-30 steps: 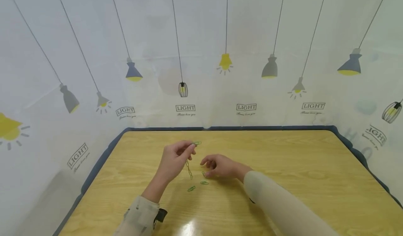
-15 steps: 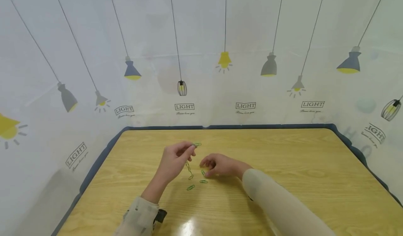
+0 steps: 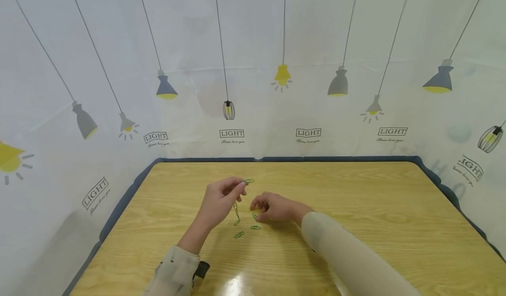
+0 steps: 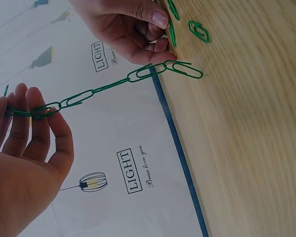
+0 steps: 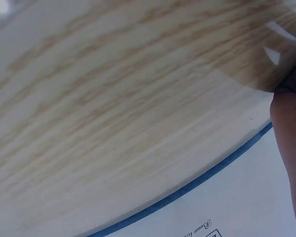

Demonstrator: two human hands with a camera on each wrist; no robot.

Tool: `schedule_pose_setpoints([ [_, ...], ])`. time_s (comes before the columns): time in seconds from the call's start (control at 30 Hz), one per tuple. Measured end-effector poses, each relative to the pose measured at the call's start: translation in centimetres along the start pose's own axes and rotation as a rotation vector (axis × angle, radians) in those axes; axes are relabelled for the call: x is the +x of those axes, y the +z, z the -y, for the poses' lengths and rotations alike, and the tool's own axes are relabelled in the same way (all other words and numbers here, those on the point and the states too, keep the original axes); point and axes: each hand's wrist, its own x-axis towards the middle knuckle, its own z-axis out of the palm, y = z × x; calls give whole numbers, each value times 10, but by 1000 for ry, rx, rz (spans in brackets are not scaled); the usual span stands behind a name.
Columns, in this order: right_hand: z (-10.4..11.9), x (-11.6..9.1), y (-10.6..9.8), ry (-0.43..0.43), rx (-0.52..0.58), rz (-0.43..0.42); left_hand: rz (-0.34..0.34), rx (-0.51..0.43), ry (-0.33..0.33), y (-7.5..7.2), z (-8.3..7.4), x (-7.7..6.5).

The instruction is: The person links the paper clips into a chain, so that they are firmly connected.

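A chain of several green paper clips (image 4: 111,85) hangs from my left hand (image 3: 219,201). The thumb and fingertips pinch its upper end, and one clip (image 3: 249,181) sticks out past them. In the left wrist view the chain's lower end (image 4: 187,71) passes close to the right hand's fingers. Low over the table, my right hand (image 3: 276,207) has its fingers loosely bent; its thumb tip touches or nearly touches a loose green paper clip (image 3: 254,215). Nearer to me lie two more loose clips, one paper clip (image 3: 255,227) and another paper clip (image 3: 239,234).
The wood-grain table (image 3: 375,217) has a dark blue edging (image 3: 308,159) along its far and side edges. Behind it stands a pale wall sheet (image 3: 253,37) printed with lamps. The right wrist view shows mostly tabletop and a blurred part of the arm or hand.
The lower end of the hanging chain has swung slightly to the left. My right hand has shifted very slightly left beside the loose clip; the left hand keeps its hold.
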Motion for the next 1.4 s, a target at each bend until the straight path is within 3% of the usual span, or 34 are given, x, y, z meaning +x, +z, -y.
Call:
schedule_pose_setpoints([
  [0.83,-1,-1,3,-23,-15,9,14,-2,17,3,-1,2],
  [1.4,0,-6,2,-50,78,-2,22,-13,1,2,2,1],
])
